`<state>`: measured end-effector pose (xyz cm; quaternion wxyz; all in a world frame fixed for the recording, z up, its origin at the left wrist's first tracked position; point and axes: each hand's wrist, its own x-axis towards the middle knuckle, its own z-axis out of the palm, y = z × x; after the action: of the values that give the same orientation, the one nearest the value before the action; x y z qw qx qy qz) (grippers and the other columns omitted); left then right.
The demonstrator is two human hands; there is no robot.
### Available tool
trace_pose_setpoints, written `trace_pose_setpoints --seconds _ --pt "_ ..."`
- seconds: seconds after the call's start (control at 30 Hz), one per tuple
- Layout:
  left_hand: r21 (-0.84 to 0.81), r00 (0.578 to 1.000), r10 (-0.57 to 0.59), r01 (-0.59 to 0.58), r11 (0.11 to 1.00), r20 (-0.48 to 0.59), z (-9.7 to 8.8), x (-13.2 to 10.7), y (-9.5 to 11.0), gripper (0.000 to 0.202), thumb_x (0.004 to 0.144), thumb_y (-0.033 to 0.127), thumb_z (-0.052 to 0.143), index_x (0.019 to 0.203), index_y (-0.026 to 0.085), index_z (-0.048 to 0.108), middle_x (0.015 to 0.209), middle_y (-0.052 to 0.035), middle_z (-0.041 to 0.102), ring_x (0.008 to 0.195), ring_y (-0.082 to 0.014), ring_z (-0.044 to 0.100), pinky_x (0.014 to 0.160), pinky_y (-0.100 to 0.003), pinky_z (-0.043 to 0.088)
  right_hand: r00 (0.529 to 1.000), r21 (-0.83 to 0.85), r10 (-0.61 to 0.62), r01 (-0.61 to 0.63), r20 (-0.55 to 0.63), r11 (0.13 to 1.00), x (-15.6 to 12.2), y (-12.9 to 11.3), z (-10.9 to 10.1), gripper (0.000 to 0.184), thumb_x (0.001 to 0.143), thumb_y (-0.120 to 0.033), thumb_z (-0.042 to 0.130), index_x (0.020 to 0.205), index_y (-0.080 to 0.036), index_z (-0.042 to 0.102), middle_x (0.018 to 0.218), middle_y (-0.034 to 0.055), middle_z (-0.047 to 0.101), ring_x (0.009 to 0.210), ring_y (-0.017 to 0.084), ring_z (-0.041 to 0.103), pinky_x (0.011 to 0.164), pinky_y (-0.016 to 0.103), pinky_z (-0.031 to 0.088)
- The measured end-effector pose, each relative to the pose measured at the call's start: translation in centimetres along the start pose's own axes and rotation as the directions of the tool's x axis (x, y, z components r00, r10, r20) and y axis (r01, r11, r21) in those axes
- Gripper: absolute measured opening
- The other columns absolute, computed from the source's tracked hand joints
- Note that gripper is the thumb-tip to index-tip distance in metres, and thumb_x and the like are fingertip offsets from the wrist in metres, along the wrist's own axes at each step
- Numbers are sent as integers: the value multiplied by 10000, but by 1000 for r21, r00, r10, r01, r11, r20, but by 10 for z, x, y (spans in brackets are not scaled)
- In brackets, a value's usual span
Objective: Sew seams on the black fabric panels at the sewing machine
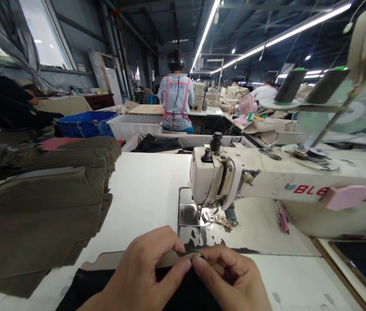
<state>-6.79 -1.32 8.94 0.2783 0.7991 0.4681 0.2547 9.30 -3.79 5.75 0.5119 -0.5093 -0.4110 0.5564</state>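
Note:
Both my hands meet at the front edge of the table, just before the sewing machine. My left hand pinches the edge of a fabric piece that is grey-brown along its upper strip and black below. Close against it, my right hand grips the same edge between thumb and forefinger. The cloth's black part hangs toward me, partly covered by my hands. Beyond my fingertips lies the machine's metal needle plate, with the presser foot above it.
Stacked olive fabric pieces cover the table's left side. Pink-handled snips lie under the machine arm, and a phone is at the right. Thread cones stand above. Behind are a blue crate and a seated co-worker.

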Motion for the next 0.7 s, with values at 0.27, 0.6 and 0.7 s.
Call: trace_pose_setpoints --seconds 0.27,0.6,0.7 --pt "-346 954 -181 258 902 240 -4 32 -8 173 755 315 593 715 157 535 576 64 383 533 -83 334 480 -191 250 927 -405 -333 374 170 834 9 16 -27 241 902 -300 485 1033 -197 660 822 63 696 736 176 659 632 228 540" --pt "46 959 -130 122 991 253 47 112 -46 69 666 233 616 637 173 634 696 -8 641 729 -188 582 675 -256 395 412 -544 -498 826 764 -151 68 19 -75 390 984 -156 253 1022 -97 637 953 83 702 840 186 638 781 314 538" --pt "147 961 -171 141 979 219 55 123 -52 69 664 229 605 672 190 662 748 -32 672 786 -234 609 697 -290 413 437 -564 -491 813 753 -141 82 20 -73 416 989 -167 238 983 -117 651 935 69 713 820 182 646 750 316 537"
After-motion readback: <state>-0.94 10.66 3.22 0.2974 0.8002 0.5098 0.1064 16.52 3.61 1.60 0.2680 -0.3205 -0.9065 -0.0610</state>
